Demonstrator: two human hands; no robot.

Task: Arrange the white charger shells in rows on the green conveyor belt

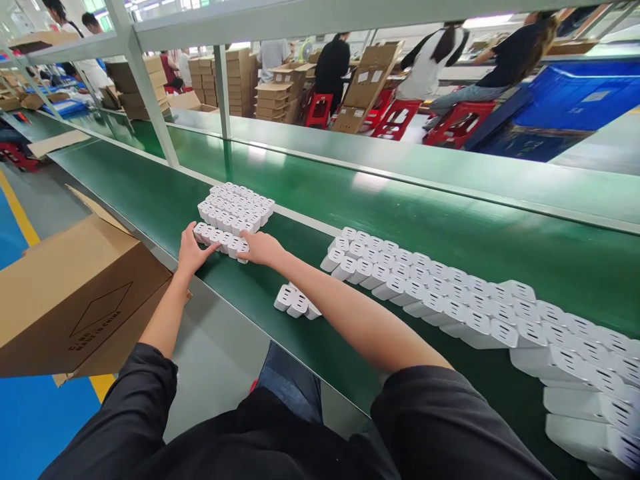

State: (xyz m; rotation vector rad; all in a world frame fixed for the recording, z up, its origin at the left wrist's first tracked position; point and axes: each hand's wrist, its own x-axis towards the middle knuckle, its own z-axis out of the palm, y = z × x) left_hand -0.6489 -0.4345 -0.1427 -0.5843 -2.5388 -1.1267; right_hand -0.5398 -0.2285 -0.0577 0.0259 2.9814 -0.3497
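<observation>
2 arms [345,310] stretch forward, left hand [192,253] and right hand [263,249] curved inward.

A plain black top [285,440] has loose sleeves [415,403] ending near the elbows, the left one creased into folds; the trousers [291,381] are dark-blue denim. Both hands [265,249] and forearms [345,307] are bare.

Small block cluster [299,303] partly behind right forearm [345,303]; long block array [473,303] cut by right edge.
</observation>
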